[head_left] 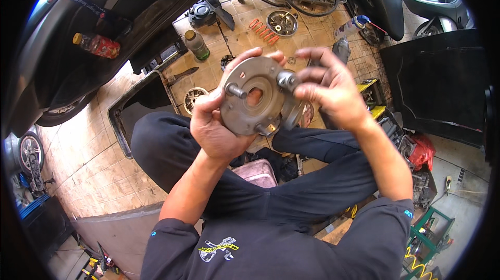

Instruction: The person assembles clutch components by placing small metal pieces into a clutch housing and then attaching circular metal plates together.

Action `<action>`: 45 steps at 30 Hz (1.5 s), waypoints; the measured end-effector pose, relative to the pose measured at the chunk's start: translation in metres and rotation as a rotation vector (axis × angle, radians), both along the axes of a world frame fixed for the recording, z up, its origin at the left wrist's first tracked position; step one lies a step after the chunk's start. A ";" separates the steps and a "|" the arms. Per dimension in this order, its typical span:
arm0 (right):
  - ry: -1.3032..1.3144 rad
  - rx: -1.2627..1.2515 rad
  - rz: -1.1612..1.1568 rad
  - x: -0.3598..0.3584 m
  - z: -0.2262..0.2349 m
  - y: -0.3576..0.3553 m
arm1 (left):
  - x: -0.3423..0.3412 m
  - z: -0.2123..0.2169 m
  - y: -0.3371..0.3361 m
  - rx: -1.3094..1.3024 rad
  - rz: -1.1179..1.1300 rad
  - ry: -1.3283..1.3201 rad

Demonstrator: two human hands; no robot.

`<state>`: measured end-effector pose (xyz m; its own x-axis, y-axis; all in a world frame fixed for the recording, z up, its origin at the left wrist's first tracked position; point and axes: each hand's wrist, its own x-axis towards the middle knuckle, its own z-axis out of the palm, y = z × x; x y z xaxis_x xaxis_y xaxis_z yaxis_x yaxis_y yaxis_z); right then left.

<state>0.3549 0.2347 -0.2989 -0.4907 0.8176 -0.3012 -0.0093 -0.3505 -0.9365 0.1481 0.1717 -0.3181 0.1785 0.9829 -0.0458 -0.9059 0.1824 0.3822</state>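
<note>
Left hand [216,126] clamped around round grey metal plate with studs [253,95], held up over lap. Right hand [333,90] fingertips pinching stud at plate's upper right edge.

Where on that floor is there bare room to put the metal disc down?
Bare tiles lie left of the knee, between the black tray and the tyre. Ahead of the metal disc it is crowded: green bottle, orange springs, round plate.

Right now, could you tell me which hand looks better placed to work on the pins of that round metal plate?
Probably the right hand: its fingers already rest at a pin on the round metal plate, while the left hand grips the plate's rim to support it.
</note>
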 end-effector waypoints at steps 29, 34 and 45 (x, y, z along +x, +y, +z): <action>-0.881 0.524 0.136 -0.083 -0.350 0.050 | -0.112 -0.011 0.004 -0.242 0.540 0.225; -0.898 0.458 0.047 -0.057 -0.351 0.089 | -0.101 0.001 0.005 -0.331 0.635 0.173; -1.293 0.129 0.439 -0.099 -0.338 0.086 | -0.089 -0.004 0.012 -0.419 0.620 0.291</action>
<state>0.2560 0.3206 -0.6368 -0.1441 0.7265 -0.6719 0.9758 -0.0084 -0.2184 0.0587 0.1836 -0.3218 -0.4700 0.7898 -0.3940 -0.7638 -0.1402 0.6301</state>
